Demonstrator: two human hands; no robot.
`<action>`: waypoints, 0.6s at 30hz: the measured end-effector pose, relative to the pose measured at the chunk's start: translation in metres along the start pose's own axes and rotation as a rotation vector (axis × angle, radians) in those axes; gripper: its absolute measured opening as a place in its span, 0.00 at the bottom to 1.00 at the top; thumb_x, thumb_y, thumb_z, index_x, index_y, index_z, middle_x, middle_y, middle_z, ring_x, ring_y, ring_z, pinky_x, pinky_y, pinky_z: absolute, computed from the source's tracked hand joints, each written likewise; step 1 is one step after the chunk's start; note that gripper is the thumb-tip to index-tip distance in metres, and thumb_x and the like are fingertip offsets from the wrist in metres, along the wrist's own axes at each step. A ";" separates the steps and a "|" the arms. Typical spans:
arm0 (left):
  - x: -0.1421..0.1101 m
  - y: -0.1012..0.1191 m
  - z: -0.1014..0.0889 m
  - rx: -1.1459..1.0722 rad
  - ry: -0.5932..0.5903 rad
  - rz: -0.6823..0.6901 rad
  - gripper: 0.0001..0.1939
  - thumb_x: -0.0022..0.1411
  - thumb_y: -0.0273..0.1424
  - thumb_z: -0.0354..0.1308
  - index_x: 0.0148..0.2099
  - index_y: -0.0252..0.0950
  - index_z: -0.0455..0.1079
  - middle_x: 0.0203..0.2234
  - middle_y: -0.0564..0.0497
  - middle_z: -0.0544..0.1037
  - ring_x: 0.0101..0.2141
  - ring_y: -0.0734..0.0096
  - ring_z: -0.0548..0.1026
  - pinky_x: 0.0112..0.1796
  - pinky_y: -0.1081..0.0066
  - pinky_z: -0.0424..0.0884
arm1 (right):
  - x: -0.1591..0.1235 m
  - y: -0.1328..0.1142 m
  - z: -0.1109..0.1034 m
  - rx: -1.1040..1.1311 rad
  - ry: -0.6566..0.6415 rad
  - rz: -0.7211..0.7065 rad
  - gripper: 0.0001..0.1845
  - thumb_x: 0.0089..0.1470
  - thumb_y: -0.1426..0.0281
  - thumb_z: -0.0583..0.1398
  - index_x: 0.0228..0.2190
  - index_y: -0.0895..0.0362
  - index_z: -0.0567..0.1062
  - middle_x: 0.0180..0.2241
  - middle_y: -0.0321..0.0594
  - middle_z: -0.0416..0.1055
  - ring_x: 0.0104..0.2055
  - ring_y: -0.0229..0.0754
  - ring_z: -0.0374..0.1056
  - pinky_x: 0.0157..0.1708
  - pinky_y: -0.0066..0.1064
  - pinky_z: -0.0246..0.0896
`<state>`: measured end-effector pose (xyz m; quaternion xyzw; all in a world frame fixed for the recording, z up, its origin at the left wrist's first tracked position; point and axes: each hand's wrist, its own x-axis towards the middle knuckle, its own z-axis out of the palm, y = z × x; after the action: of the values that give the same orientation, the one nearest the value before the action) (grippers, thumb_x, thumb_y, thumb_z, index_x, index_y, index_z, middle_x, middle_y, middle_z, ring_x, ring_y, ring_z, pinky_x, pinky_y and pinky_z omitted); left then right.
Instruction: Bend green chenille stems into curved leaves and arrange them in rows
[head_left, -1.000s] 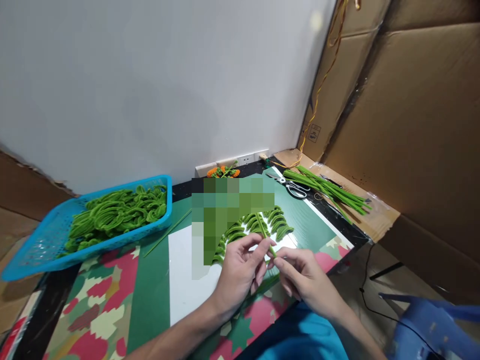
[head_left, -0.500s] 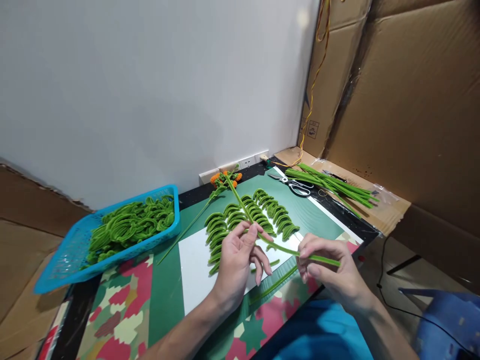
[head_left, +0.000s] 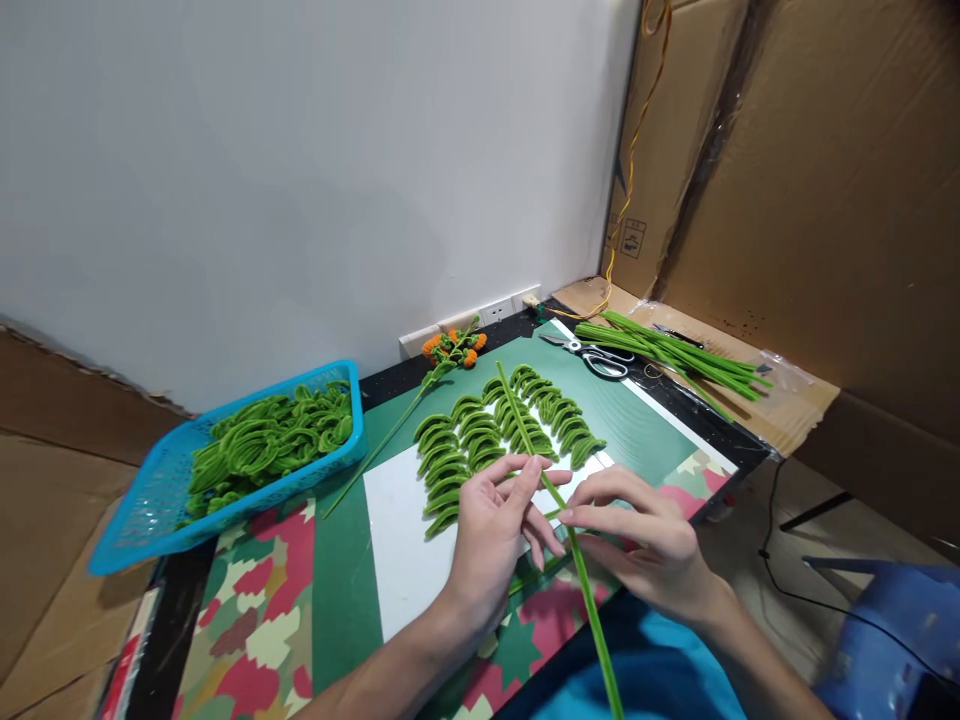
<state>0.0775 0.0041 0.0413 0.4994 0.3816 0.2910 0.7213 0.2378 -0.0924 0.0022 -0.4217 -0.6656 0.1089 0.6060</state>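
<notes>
A long green pipe cleaner (head_left: 589,602) runs slantwise from above the white sheet down past the front table edge. My left hand (head_left: 495,520) is closed on its middle, pinching it between thumb and index finger while the other fingers curl loosely. Just below that, my right hand (head_left: 645,540) has its fingertips closed on the same strand; its thumb is partly hidden. Beyond both hands, several rows of curved green leaf-like pieces (head_left: 442,470) lie on the white sheet (head_left: 397,560). Another green strand (head_left: 536,575) lies under my hands, partly covered.
A blue basket (head_left: 225,535) of looped green pieces stands at left. An orange flower stem (head_left: 454,348) lies at the back. Scissors (head_left: 600,360) and a bundle of green pipe cleaners (head_left: 675,355) are at back right. Cardboard (head_left: 810,200) walls the right side; a blue stool (head_left: 885,620) stands below.
My right hand has moved left, close to my left hand. The pipe cleaner's near end, earlier bending rightward through my right hand, now hangs down toward me. The view has shifted slightly.
</notes>
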 end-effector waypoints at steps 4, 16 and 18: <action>-0.001 0.001 0.001 -0.016 -0.022 -0.045 0.23 0.66 0.47 0.69 0.46 0.31 0.74 0.32 0.43 0.86 0.14 0.75 0.76 0.12 0.81 0.65 | -0.002 -0.001 0.008 0.077 0.081 0.070 0.23 0.64 0.82 0.65 0.54 0.48 0.84 0.45 0.45 0.80 0.51 0.49 0.77 0.45 0.39 0.73; 0.002 0.003 0.004 0.094 -0.065 0.026 0.21 0.66 0.46 0.70 0.42 0.32 0.76 0.28 0.47 0.84 0.15 0.74 0.75 0.14 0.79 0.66 | 0.004 -0.001 0.016 0.371 0.445 0.553 0.11 0.63 0.59 0.70 0.36 0.51 0.89 0.26 0.40 0.82 0.34 0.47 0.80 0.39 0.35 0.75; 0.000 0.002 0.004 0.108 -0.062 0.040 0.20 0.66 0.46 0.70 0.41 0.31 0.78 0.31 0.47 0.84 0.15 0.78 0.73 0.13 0.81 0.63 | 0.004 -0.001 0.014 0.307 0.434 0.582 0.13 0.61 0.57 0.70 0.33 0.53 0.89 0.26 0.41 0.82 0.36 0.48 0.79 0.39 0.35 0.74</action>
<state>0.0815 0.0028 0.0438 0.5540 0.3645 0.2686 0.6987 0.2251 -0.0850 0.0025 -0.5105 -0.3508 0.2827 0.7324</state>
